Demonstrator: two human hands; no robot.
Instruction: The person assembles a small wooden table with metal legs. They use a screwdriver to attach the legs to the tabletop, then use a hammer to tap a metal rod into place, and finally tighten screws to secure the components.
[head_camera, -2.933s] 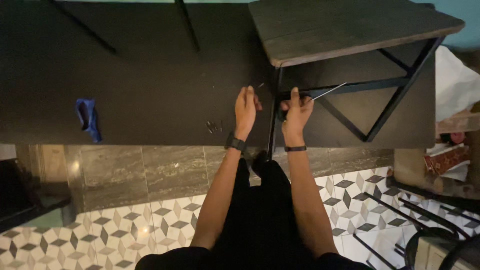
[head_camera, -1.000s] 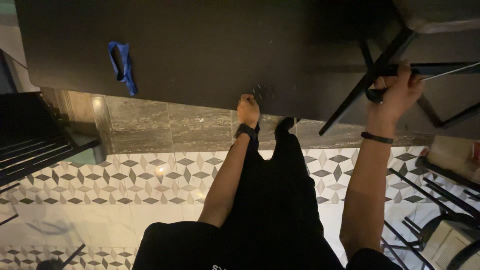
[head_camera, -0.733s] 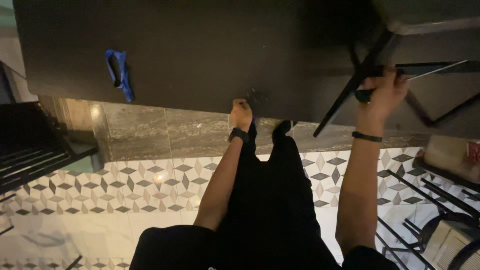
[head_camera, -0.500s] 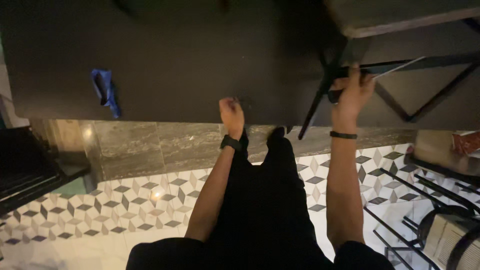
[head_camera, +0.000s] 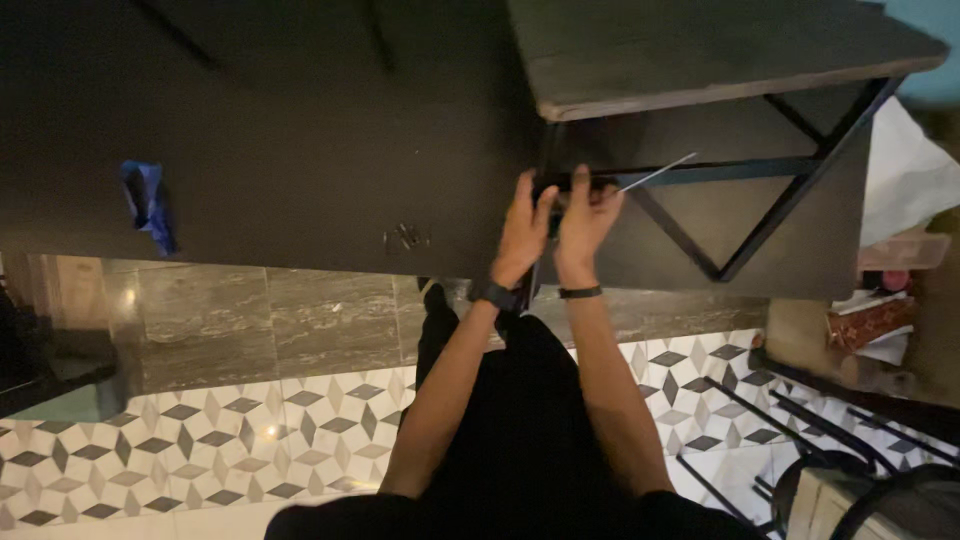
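1. Both hands are back together at the black metal frame (head_camera: 700, 170) of the small table. Half a second ago they were apart: the left hand (head_camera: 522, 228) was down at the near edge of the big dark board, and the right hand (head_camera: 585, 222) was alone, higher up on the frame. Now they meet side by side at the spot where the upright leg joins the crossbar.

2. From that I judge the person has gone back to working the joint with two hands, rather than fetching something from the board.

3. Grip: the left hand's fingers are stretched up against the leg, thumb out; I cannot tell whether they pinch anything. The right hand is curled at the crossbar, and a thin silvery rod (head_camera: 656, 172) sticks out up and to the right of it, so it seems to hold that rod's near end, though the fingers hide the contact.

4. The wooden tabletop (head_camera: 700, 50) sits just above the hands.

5. A few small dark bits of hardware (head_camera: 405, 238) lie on the board (head_camera: 280, 150), left of the left hand and near the edge.

6. Far to the left of both hands lies a crumpled blue wrapper or bag (head_camera: 147, 203).

7. Far to the right and lower, on the floor side, there is a reddish patterned box (head_camera: 868, 322) with pale sheets (head_camera: 910, 180) above it; any print is too small to make out.
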